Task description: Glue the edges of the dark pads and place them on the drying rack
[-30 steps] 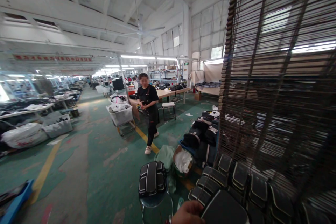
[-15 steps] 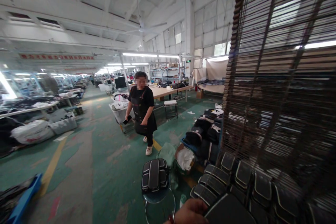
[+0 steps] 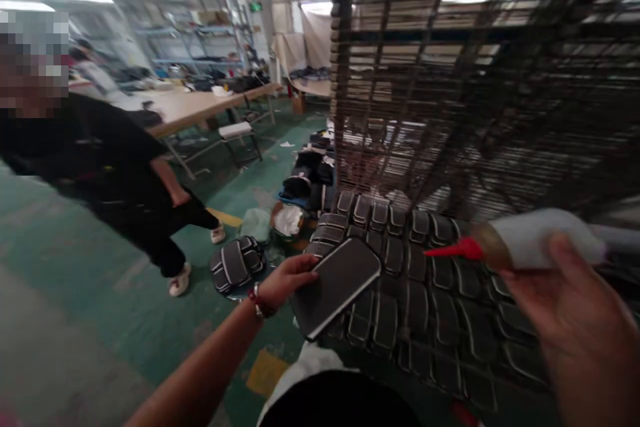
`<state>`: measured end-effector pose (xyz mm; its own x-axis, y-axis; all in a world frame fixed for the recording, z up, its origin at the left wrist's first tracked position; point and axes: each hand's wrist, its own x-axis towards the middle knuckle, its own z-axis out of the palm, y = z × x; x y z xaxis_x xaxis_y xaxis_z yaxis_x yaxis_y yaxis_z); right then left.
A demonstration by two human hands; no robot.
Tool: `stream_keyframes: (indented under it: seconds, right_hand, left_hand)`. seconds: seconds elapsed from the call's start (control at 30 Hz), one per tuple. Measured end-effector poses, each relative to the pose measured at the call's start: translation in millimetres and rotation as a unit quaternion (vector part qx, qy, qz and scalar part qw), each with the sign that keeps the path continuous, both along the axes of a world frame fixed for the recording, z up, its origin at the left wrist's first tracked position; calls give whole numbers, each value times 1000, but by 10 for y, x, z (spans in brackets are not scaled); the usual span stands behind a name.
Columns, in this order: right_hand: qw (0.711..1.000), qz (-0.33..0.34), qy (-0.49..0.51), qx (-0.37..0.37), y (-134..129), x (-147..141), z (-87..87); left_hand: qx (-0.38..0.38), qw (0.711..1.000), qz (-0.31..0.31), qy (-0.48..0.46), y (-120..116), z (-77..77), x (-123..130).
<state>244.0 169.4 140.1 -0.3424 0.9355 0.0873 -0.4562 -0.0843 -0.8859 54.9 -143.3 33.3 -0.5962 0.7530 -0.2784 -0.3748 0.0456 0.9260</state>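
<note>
My left hand point(image 3: 286, 282), with a bracelet at the wrist, grips the left edge of a dark padded panel point(image 3: 343, 285). Its corners are rounded and pale piping runs along the edge. On the right, my right hand point(image 3: 575, 310) is wrapped round a whitish squeeze bottle point(image 3: 535, 239). The bottle lies nearly level, and its red pointed nozzle point(image 3: 457, 251) is directed left toward the panel, apart from it. Beneath both hands spread rows of similar dark piped pieces point(image 3: 445, 317).
A slatted rack point(image 3: 425, 80) rises behind the rows. A person in black point(image 3: 115, 173) walks at the left. More piped pieces point(image 3: 237, 265) sit on a stool, near a container of white material point(image 3: 289, 220). A long worktable point(image 3: 200, 105) stands at the back.
My view has swung right and down. The panel has come fully into sight in my left hand, and my right hand with the bottle has appeared. The person is closer, at the left edge.
</note>
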Motion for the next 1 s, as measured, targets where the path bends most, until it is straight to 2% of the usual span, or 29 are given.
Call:
stream_keyframes:
  seconds: [0.03,0.1,0.2,0.33,0.5,1.0]
  right_hand:
    - [999,-14,-12,-28,11,90,-10]
    - [999,16,-9,-44,-9,135,-12]
    - [998,57,-18,-7,-84,57,2]
    - [993,104,-44,31,-161,23,2]
    - [987,122,-75,70,-192,51,-34]
    - [983,141,-89,77,-259,49,-78]
  left_hand:
    - [-3,1000,-29,2,25,51,-31]
    - [-10,996,-87,11,68,124,-48]
    - [-19,989,-146,26,109,198,-16]
    - [-24,980,-190,44,159,261,-17]
    - [-20,976,-215,29,185,297,-48]
    - [-31,972,-229,29,172,299,-87]
